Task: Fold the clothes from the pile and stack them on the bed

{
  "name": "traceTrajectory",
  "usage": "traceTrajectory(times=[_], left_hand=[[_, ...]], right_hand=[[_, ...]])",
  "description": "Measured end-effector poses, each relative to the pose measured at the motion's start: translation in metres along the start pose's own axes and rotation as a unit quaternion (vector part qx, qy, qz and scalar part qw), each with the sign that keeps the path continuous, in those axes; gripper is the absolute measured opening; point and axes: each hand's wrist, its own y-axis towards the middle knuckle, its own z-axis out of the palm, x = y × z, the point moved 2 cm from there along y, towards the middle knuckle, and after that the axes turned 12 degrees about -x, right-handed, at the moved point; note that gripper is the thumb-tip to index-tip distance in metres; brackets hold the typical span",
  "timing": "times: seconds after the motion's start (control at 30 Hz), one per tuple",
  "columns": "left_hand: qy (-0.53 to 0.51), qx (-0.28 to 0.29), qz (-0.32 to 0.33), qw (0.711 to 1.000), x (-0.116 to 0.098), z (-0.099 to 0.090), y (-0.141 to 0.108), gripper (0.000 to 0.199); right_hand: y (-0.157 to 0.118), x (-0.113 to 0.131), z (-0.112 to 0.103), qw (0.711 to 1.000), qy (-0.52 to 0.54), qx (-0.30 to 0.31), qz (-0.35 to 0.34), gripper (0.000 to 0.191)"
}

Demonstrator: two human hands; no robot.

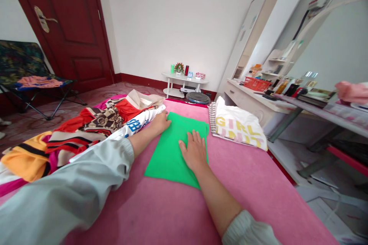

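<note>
A folded green garment lies flat on the pink bedcover in front of me. My right hand rests palm down on its right half, fingers stretched out and slightly spread. At the garment's far left corner is my left hand, its fingers curled over the edge and closed on the cloth; the fingertips are partly hidden. Just left of that hand lies a white garment with blue lettering.
Several loose clothes are heaped along the left side. A folded white shirt with "GIRL" lettering lies to the right. Beyond stand a small white table, a folding chair and a dressing table.
</note>
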Motion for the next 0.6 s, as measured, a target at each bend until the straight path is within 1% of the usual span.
traceTrajectory(times=[0.07, 0.13, 0.3, 0.37, 0.47, 0.53, 0.6], left_hand=[[0.009, 0.024, 0.006, 1.0, -0.002, -0.01, -0.022, 0.057], [0.014, 0.044, 0.007, 0.999, -0.003, -0.02, -0.045, 0.064], [0.013, 0.11, 0.007, 0.994, 0.002, -0.045, -0.095, 0.066], [0.023, 0.131, 0.015, 0.991, 0.006, -0.057, -0.108, 0.062], [0.027, 0.143, 0.025, 0.989, 0.012, -0.074, -0.122, 0.048], [0.008, 0.154, 0.012, 0.988, 0.016, -0.082, -0.129, 0.043], [-0.03, 0.168, -0.006, 0.985, 0.019, -0.085, -0.136, 0.044]], right_hand=[[0.001, -0.003, 0.001, 0.999, -0.013, -0.001, 0.035, 0.068], [0.001, -0.005, 0.001, 0.998, -0.018, -0.001, 0.053, 0.07], [0.002, -0.007, -0.001, 0.999, -0.016, -0.003, 0.045, 0.064], [0.002, -0.007, 0.0, 0.999, -0.015, -0.005, 0.037, 0.061], [0.003, -0.008, 0.001, 0.999, -0.018, -0.019, 0.025, 0.055], [0.008, -0.009, 0.001, 0.999, -0.018, -0.029, 0.014, 0.049], [0.018, -0.01, -0.001, 0.999, -0.022, -0.036, 0.007, 0.04]])
